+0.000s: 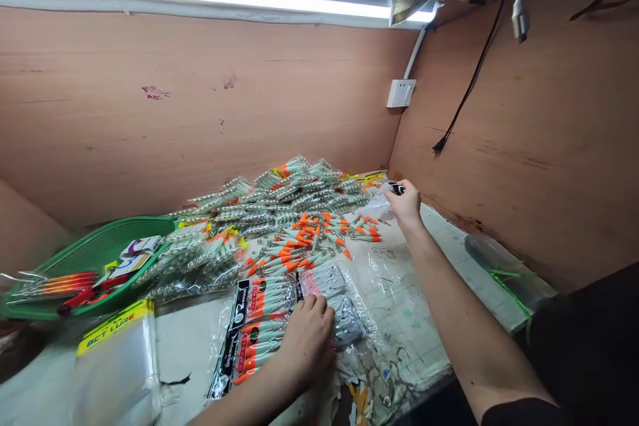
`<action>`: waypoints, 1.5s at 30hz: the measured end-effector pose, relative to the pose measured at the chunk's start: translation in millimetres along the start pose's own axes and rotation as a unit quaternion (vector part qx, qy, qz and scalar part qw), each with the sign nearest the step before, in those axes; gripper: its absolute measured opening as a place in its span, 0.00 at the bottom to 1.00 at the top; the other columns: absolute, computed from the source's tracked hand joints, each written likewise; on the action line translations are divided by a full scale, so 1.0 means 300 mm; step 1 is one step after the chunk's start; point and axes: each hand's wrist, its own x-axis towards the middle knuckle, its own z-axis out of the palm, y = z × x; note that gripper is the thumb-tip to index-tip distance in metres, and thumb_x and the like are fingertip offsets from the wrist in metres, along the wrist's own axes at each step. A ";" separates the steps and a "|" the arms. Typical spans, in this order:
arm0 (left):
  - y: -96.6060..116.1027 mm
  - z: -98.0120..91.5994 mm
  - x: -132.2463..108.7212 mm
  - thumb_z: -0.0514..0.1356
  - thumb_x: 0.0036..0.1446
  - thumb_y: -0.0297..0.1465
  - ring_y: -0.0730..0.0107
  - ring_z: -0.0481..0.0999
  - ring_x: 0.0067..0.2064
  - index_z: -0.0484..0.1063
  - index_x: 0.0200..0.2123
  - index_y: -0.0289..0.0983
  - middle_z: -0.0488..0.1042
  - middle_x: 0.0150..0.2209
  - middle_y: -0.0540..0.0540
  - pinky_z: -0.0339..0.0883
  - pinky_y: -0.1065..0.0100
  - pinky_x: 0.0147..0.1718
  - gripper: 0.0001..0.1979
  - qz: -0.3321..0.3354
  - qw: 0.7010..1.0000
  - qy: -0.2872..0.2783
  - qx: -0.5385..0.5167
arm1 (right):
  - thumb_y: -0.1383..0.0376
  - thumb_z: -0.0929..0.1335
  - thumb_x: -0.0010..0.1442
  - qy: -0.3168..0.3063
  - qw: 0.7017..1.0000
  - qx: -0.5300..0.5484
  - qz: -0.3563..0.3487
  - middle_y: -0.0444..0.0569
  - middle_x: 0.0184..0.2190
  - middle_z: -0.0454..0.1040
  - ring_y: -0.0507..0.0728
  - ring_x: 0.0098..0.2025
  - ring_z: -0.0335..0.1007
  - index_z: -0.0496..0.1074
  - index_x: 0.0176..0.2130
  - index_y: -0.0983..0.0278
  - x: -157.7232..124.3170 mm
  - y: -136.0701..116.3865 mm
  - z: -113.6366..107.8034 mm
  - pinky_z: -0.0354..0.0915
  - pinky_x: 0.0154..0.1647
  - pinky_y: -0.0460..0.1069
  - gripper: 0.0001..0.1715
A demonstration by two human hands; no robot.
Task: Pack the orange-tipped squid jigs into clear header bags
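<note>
My left hand (pixel 310 331) rests with curled fingers on flat clear packets, between packs of orange-and-pale-green fishing lures (pixel 264 326) with black headers and a packet of small silvery pieces (pixel 349 319). Its fingertips are partly hidden, so what they grip is unclear. My right hand (pixel 407 203) reaches far right, its fingers closed on a clear plastic bag (pixel 379 203) with a small black part at the thumb. To its left, loose orange-tipped lures (pixel 309 236) with metal hooks lie in a heap.
Behind the loose lures rises a large pile of bagged lures (pixel 289 193). A green basket (pixel 100 233) holds red-handled tools and packets at left. Clear bags with a yellow header (pixel 117 359) lie in front. A plastic bottle (pixel 504 266) lies at right; a cable (pixel 472 83) hangs along the wall.
</note>
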 end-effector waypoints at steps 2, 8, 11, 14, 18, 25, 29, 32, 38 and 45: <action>0.001 0.013 0.004 0.59 0.50 0.27 0.52 0.67 0.48 0.69 0.40 0.35 0.71 0.45 0.38 0.62 0.54 0.46 0.12 0.006 1.000 -0.002 0.008 | 0.69 0.65 0.58 -0.003 0.999 -0.014 -0.043 0.50 0.44 0.71 0.56 0.46 0.67 0.67 0.40 0.66 -0.054 -0.021 -0.051 0.64 0.45 0.51 0.07; -0.017 -0.002 -0.011 0.61 0.51 0.34 0.51 0.67 0.48 0.68 0.44 0.35 0.69 0.48 0.38 0.63 0.54 0.46 0.17 -0.004 1.000 0.024 0.009 | 0.65 0.68 0.47 -0.228 0.960 -0.086 -0.135 0.40 0.22 0.68 0.51 0.24 0.63 0.64 0.27 0.62 -0.392 -0.040 -0.132 0.58 0.27 0.45 0.06; -0.043 -0.039 -0.022 0.58 0.54 0.32 0.53 0.67 0.48 0.69 0.44 0.35 0.70 0.47 0.39 0.63 0.55 0.45 0.14 -0.020 0.999 0.039 0.008 | 0.59 0.72 0.44 -0.327 0.925 -0.150 -0.123 0.39 0.16 0.65 0.51 0.20 0.60 0.66 0.24 0.62 -0.555 0.001 -0.124 0.52 0.21 0.45 0.13; -0.074 -0.071 -0.024 0.60 0.52 0.31 0.53 0.67 0.46 0.71 0.38 0.36 0.72 0.42 0.40 0.63 0.56 0.44 0.09 -0.029 0.999 0.040 0.008 | 0.57 0.74 0.41 -0.362 0.903 -0.212 -0.090 0.42 0.18 0.68 0.54 0.21 0.64 0.71 0.29 0.63 -0.638 0.057 -0.099 0.50 0.21 0.45 0.16; -0.100 -0.074 -0.016 0.68 0.43 0.38 0.50 0.66 0.46 0.72 0.36 0.36 0.72 0.40 0.40 0.63 0.54 0.43 0.17 -0.036 0.998 0.043 -0.006 | 0.55 0.74 0.42 -0.380 0.887 -0.253 -0.063 0.49 0.23 0.74 0.58 0.27 0.70 0.72 0.25 0.64 -0.651 0.101 -0.056 0.53 0.24 0.46 0.15; -0.128 -0.037 -0.013 0.73 0.34 0.39 0.47 0.63 0.49 0.70 0.48 0.37 0.68 0.49 0.37 0.61 0.50 0.46 0.35 -0.016 0.993 0.092 -0.070 | 0.57 0.69 0.53 -0.358 0.910 -0.182 -0.105 0.44 0.27 0.75 0.54 0.29 0.70 0.70 0.32 0.63 -0.695 0.065 -0.130 0.63 0.30 0.45 0.11; -0.127 -0.046 -0.023 0.69 0.45 0.33 0.56 0.66 0.49 0.74 0.33 0.42 0.72 0.47 0.45 0.59 0.54 0.49 0.10 0.053 0.984 0.114 -0.130 | 0.58 0.67 0.58 -0.290 0.929 -0.058 -0.223 0.42 0.26 0.74 0.51 0.25 0.70 0.70 0.35 0.62 -0.727 0.054 -0.226 0.65 0.27 0.44 0.09; -0.109 -0.064 -0.040 0.62 0.50 0.25 0.66 0.71 0.44 0.71 0.31 0.40 0.75 0.40 0.48 0.63 0.64 0.45 0.05 0.091 0.968 0.139 -0.188 | 0.57 0.71 0.54 -0.263 0.926 -0.060 -0.263 0.41 0.24 0.73 0.50 0.22 0.69 0.72 0.41 0.61 -0.706 0.032 -0.292 0.65 0.23 0.43 0.15; -0.079 -0.085 -0.068 0.58 0.54 0.24 0.73 0.74 0.30 0.68 0.33 0.38 0.76 0.30 0.50 0.63 0.73 0.29 0.04 0.112 0.950 0.188 -0.224 | 0.60 0.70 0.57 -0.243 0.876 -0.091 -0.407 0.46 0.28 0.77 0.52 0.26 0.72 0.72 0.47 0.60 -0.667 -0.075 -0.358 0.66 0.28 0.46 0.17; -0.061 -0.114 -0.076 0.58 0.57 0.26 0.73 0.72 0.28 0.69 0.32 0.37 0.75 0.30 0.49 0.62 0.74 0.27 0.01 0.144 0.931 0.252 -0.221 | 0.76 0.60 0.59 -0.224 0.825 -0.115 -0.506 0.46 0.22 0.72 0.53 0.25 0.68 0.70 0.37 0.65 -0.674 -0.104 -0.304 0.61 0.27 0.48 0.13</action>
